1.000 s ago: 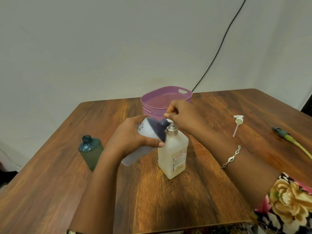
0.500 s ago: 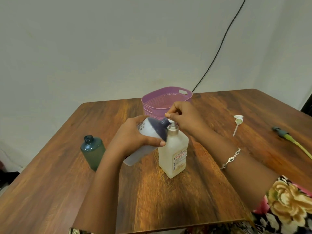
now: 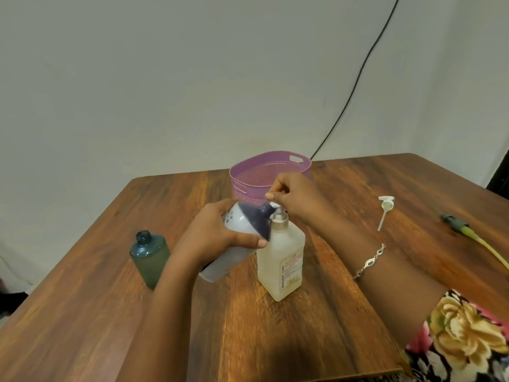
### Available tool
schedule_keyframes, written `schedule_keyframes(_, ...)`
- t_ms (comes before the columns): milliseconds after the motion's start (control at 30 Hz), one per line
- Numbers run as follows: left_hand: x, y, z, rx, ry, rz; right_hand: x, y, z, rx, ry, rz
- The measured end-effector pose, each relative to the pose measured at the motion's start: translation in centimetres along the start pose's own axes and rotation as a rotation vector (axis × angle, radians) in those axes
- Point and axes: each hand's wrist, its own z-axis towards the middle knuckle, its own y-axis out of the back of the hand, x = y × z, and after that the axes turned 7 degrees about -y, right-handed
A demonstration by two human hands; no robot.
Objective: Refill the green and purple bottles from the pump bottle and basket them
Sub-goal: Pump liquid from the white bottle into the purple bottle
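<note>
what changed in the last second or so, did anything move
Nothing visibly moved; only the view shifted slightly. The left hand still holds the purple bottle tilted, neck at the spout of the pump bottle, and the right hand stays curled on its pump head. The green bottle, basket and loose pump lie where they were.

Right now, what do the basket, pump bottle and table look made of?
Basket: matte purple plastic, going by its moulded perforated wall. Pump bottle: translucent, frosted-looking plastic; pale liquid shows through. Table: glossy wood or wood-look laminate; grain and glare show, can't tell which.
</note>
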Motion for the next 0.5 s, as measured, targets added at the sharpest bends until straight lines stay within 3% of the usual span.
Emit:
schedule_keyframes(200, -0.1, -0.2, -0.3, -0.038, 0.026, -0.051, -0.2, -0.1, -0.4, -0.057, 0.033, 0.076)
schedule_keyframes(500, -0.1, -0.1, -0.3, -0.015, 0.007, -0.006, -0.2, 0.0, -0.1, -0.003, 0.023, 0.057)
